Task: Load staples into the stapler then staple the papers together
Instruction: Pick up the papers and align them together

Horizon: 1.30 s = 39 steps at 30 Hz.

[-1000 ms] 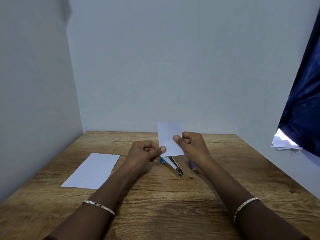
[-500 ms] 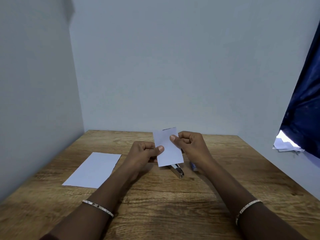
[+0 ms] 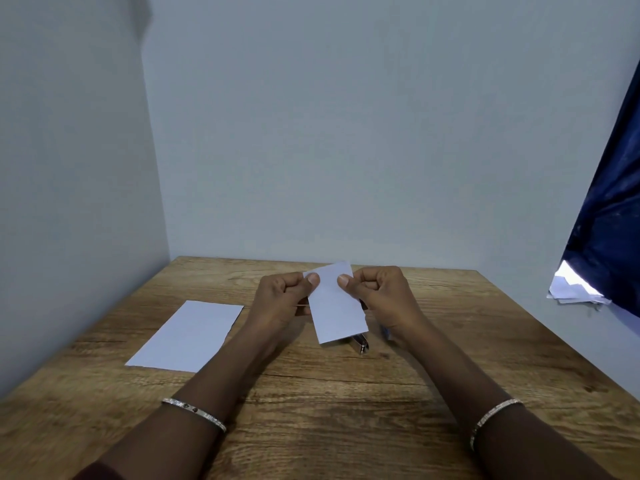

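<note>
A small white folded paper (image 3: 336,304) is held above the wooden table (image 3: 346,410), tilted with its top leaning left. My left hand (image 3: 282,299) pinches its upper left edge with thumb and fingers. My right hand (image 3: 379,294) pinches its upper right edge. Only the metal tip of the stapler (image 3: 361,344) shows on the table below the paper; the rest is hidden behind it. A small blue thing (image 3: 386,331) peeks out under my right wrist. A second white sheet (image 3: 188,336) lies flat on the table to the left.
Pale walls close the table at the back and left. A dark blue curtain (image 3: 609,237) hangs at the right, with several loose white papers (image 3: 571,291) under its lower edge, beyond the table's right side.
The held paper has dropped lower and tilted leftward, now covering most of the stapler. My left thumb has slid up to the paper's top corner.
</note>
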Tool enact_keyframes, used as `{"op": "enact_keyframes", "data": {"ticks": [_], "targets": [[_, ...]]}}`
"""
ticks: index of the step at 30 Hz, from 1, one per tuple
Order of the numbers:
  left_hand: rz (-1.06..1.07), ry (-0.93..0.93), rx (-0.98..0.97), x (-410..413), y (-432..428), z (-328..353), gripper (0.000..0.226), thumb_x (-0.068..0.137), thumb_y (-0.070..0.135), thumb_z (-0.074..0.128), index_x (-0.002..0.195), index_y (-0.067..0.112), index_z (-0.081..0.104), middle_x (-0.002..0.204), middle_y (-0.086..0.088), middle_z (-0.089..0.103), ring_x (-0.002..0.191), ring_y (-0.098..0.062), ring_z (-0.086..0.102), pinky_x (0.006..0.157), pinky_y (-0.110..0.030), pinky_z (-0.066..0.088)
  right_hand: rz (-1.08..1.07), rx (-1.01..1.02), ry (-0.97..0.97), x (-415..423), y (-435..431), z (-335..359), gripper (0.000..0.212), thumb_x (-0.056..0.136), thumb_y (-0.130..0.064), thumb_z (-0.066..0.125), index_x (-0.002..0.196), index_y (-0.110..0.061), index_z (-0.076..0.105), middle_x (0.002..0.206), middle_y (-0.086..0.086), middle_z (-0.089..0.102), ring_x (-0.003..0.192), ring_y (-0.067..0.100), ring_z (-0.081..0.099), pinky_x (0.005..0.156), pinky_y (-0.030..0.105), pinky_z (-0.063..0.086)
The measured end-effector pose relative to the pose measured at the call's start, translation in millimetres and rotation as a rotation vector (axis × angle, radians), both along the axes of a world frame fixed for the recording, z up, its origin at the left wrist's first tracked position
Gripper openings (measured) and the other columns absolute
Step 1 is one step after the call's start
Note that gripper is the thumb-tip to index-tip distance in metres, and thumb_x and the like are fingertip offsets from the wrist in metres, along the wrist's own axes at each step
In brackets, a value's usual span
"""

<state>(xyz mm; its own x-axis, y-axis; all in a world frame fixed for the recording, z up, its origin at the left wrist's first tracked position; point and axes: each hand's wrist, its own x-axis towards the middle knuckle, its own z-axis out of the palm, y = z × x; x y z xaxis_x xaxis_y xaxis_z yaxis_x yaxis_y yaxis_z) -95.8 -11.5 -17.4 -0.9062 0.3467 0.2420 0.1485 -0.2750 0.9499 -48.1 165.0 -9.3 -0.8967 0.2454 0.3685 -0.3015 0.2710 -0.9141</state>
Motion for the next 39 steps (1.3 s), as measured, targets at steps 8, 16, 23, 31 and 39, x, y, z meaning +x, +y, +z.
{"op": "enact_keyframes", "data": {"ticks": [8, 16, 23, 31, 39], "targets": [[-0.135, -0.034, -0.078, -2.0, 0.3, -4.0, 0.028, 0.095, 0.021, 0.069, 0.101, -0.005, 0.076, 0.097, -0.018, 0.08, 0.074, -0.019, 0.075, 0.061, -0.023, 0.058, -0.045, -0.016, -0.02, 4.9, 3.6, 4.8, 0.029, 0.089, -0.029, 0.077, 0.08, -0.001, 0.074, 0.078, 0.009, 0.08, 0.076, 0.024, 0.078, 0.06, 0.032, 0.055], [-0.252, -0.068, -0.125, -6.5, 2.5, -8.7, 0.01, 0.089, 0.009, 0.075, 0.084, 0.001, 0.079, 0.102, -0.023, 0.078, 0.096, -0.035, 0.076, 0.076, -0.035, 0.063, -0.117, -0.027, 0.004, 5.7, 8.4, 9.2, 0.026, 0.088, -0.028, 0.077, 0.07, -0.009, 0.072, 0.066, -0.001, 0.075, 0.062, 0.011, 0.072, 0.051, 0.023, 0.05], [-0.169, -0.074, -0.133, -7.7, 0.9, -7.5, 0.03, 0.085, 0.009, 0.078, 0.098, -0.017, 0.07, 0.094, -0.024, 0.078, 0.082, -0.029, 0.078, 0.067, -0.029, 0.062, -0.104, -0.053, 0.004, 4.1, 5.8, 7.6, 0.026, 0.088, -0.029, 0.077, 0.066, -0.016, 0.071, 0.069, -0.001, 0.077, 0.065, 0.011, 0.074, 0.051, 0.021, 0.05], [-0.26, -0.078, -0.222, -9.0, 2.5, -10.8, 0.014, 0.086, 0.012, 0.078, 0.079, 0.001, 0.077, 0.081, -0.017, 0.076, 0.075, -0.022, 0.075, 0.071, -0.029, 0.063, -0.193, -0.043, 0.011, 1.6, 10.9, 5.7, 0.026, 0.088, -0.03, 0.077, 0.071, -0.011, 0.072, 0.077, 0.008, 0.077, 0.073, 0.022, 0.074, 0.059, 0.029, 0.05], [-0.13, -0.045, -0.207, -11.1, 0.6, -10.7, 0.021, 0.084, 0.01, 0.079, 0.085, -0.01, 0.073, 0.078, -0.027, 0.075, 0.066, -0.025, 0.075, 0.066, -0.029, 0.064, -0.105, -0.079, -0.001, 0.1, 12.9, 4.0, 0.033, 0.088, -0.034, 0.077, 0.078, -0.003, 0.072, 0.067, 0.0, 0.074, 0.06, 0.013, 0.069, 0.055, 0.026, 0.049]]}}
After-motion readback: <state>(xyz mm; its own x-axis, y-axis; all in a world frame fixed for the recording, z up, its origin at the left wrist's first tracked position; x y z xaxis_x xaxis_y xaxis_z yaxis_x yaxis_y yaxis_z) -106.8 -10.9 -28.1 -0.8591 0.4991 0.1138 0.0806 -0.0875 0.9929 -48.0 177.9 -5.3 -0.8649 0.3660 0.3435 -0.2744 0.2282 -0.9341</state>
